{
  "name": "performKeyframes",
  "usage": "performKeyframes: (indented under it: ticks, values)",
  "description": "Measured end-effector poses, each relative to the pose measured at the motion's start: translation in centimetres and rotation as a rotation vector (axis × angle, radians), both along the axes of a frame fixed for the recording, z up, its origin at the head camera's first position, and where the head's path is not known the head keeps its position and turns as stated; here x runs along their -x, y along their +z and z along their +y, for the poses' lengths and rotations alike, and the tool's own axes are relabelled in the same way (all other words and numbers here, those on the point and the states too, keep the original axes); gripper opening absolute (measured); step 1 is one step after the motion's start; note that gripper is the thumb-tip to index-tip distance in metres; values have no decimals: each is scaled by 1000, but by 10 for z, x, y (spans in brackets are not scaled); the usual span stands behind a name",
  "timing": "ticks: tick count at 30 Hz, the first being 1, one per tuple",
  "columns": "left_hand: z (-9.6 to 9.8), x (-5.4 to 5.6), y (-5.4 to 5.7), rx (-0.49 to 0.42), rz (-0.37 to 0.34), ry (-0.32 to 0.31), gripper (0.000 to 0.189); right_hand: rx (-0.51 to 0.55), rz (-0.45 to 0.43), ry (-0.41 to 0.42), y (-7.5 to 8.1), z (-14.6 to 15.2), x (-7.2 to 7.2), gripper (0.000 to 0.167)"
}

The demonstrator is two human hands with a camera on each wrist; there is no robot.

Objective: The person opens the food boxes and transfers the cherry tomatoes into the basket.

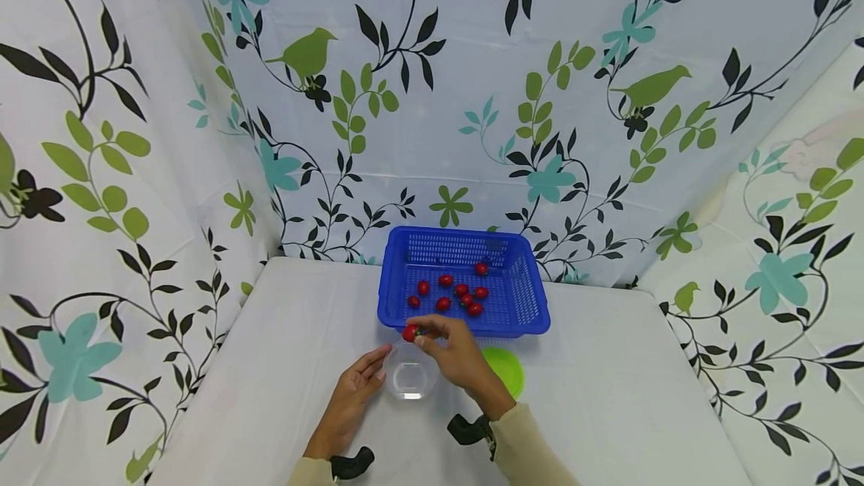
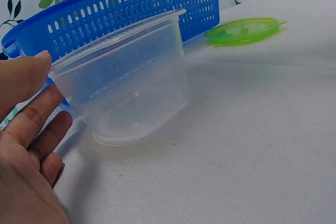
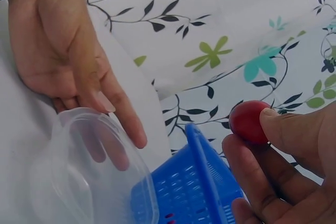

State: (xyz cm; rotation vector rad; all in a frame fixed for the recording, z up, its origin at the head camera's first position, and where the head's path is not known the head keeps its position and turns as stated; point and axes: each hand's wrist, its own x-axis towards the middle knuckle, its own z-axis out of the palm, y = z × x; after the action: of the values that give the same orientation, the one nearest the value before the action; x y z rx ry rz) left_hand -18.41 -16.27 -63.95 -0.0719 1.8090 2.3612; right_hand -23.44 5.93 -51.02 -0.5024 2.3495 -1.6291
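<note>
My right hand [image 1: 451, 349] pinches a smooth red cherry tomato [image 3: 249, 122] between thumb and fingertips, above the far rim of a clear plastic container [image 1: 410, 375]. On the container's left side, my left hand [image 2: 31, 135] rests with fairly straight fingers against the outer wall, its thumb at the rim. The container stands upright on the white table. Behind it, a blue plastic basket [image 1: 531, 287] bears several more cherry tomatoes [image 1: 445, 280] spread over its floor.
A bright green round lid [image 1: 505, 372] lies on the white-covered table [image 1: 607, 381], right of the container and partly behind my right wrist. Patterned curtains [image 1: 432, 96] with leaves and birds enclose the table at the back and sides.
</note>
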Motion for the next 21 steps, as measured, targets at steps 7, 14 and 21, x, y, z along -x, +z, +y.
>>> performKeyframes:
  ticks: [7, 14, 21]
  values:
    - [0, 0, 0, 2, 7, 0, 51, 23, 15, -8, 7, 2, 11, 33]
    - [0, 1, -1, -10, 2, 6, 51, 34, 23, -28, 14, 5, 27, 32]
    - [0, 0, 0, -17, -5, 8, 51, 30, -18, -54, 24, 9, 42, 34]
